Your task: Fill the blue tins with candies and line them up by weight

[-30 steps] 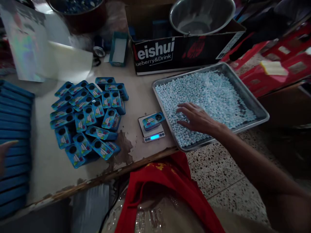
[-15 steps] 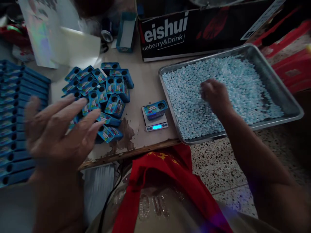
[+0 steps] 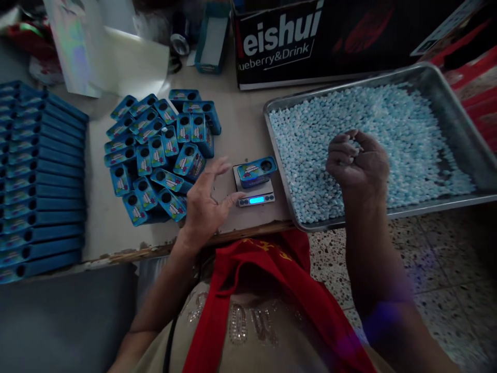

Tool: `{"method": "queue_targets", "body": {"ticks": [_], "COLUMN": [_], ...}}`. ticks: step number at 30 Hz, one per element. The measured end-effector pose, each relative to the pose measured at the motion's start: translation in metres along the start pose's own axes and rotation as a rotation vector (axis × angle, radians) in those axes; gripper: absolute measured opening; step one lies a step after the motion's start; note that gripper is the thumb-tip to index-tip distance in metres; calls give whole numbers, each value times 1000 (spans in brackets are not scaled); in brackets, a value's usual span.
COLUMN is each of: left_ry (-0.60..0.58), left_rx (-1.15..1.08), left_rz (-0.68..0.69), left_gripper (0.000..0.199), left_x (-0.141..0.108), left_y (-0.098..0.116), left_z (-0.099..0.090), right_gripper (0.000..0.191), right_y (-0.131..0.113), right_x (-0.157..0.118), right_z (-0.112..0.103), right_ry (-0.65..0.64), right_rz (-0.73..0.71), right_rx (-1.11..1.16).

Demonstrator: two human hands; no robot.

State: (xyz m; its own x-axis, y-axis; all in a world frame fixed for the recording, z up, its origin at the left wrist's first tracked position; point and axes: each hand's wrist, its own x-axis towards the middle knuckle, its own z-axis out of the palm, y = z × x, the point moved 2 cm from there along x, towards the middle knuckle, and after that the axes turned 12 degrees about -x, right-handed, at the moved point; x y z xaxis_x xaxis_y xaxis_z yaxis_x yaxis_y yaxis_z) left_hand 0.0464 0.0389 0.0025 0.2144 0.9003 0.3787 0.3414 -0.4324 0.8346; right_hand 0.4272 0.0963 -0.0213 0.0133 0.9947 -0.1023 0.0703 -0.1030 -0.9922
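My right hand [image 3: 357,160], palm up, is curled around some pale blue candies [image 3: 354,144] just above the metal tray [image 3: 274,150]. Small light-blue and white candies [image 3: 310,124] cover most of the tray's bottom. On a small digital scale [image 3: 254,194] with a lit blue display stands a blue candy box [image 3: 256,172] with a round dark hole in its top. My left hand [image 3: 209,199] is open at the scale's left, thumb and fingers spread toward it. Several similar blue boxes [image 3: 157,150] are clustered on the table left of that hand.
Rows of stacked blue boxes [image 3: 46,181] fill the table's left side. A large black carton [image 3: 287,46] stands behind the tray. At the back are an open teal box [image 3: 213,39], a can [image 3: 179,39] and pale sheets [image 3: 134,65]. The worn table edge [image 3: 240,230] runs before me.
My left hand has moved right, from over the clustered boxes to beside the scale. My right hand has turned palm up and now shows candies in its curled fingers.
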Motion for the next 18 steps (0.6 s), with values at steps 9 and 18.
{"method": "queue_targets", "body": {"ticks": [9,18], "left_ry": [24,-26], "left_rx": [-123,-52], "left_rz": [-80,127], "left_gripper": [70,38], "left_x": [10,58], "left_y": [-46,-3], "left_z": [54,68], "right_gripper": [57,60], "right_y": [-15,-49], "right_x": [5,21], "right_z": [77,105], "right_ry": [73,203], "right_rz": [-68,-123], "right_rx": [-26,95]}}
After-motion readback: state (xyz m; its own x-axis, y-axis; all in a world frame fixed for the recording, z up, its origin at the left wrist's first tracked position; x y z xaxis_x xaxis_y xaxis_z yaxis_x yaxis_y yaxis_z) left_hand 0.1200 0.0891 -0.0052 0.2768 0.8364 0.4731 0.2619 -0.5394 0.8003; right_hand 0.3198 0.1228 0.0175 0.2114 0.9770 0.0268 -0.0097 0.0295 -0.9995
